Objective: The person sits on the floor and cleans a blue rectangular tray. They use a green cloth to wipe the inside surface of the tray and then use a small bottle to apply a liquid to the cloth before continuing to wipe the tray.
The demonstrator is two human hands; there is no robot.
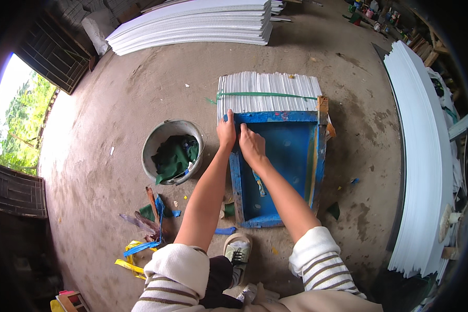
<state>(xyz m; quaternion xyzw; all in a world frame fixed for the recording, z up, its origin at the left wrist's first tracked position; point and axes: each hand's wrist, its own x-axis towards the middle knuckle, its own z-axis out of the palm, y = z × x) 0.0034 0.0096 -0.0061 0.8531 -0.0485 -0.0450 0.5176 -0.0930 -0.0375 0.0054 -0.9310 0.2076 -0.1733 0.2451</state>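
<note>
A blue-painted wooden screen frame (275, 117) with a taut blue mesh panel (286, 156) leans or lies before me. My left hand (226, 132) is closed at its upper left corner, thumb pointing up. Just inside that corner, my right hand (252, 145) is closed with its fingertips near the left rail; what they hold, if anything, is hidden. Beyond the frame's far edge stands a bundle of white sheets (268, 83), tied with a green strap (265, 94). A small blue-and-white strip (259, 184) shows on the mesh beside my right forearm.
Left of the frame stands a grey bucket (147, 151) with dark green cloth (174, 156). Blue and yellow strap scraps (135, 257) litter the floor nearby. White sheet stacks lie at the back (192, 26) and along the right (421, 161). My shoe (237, 249) is below the frame.
</note>
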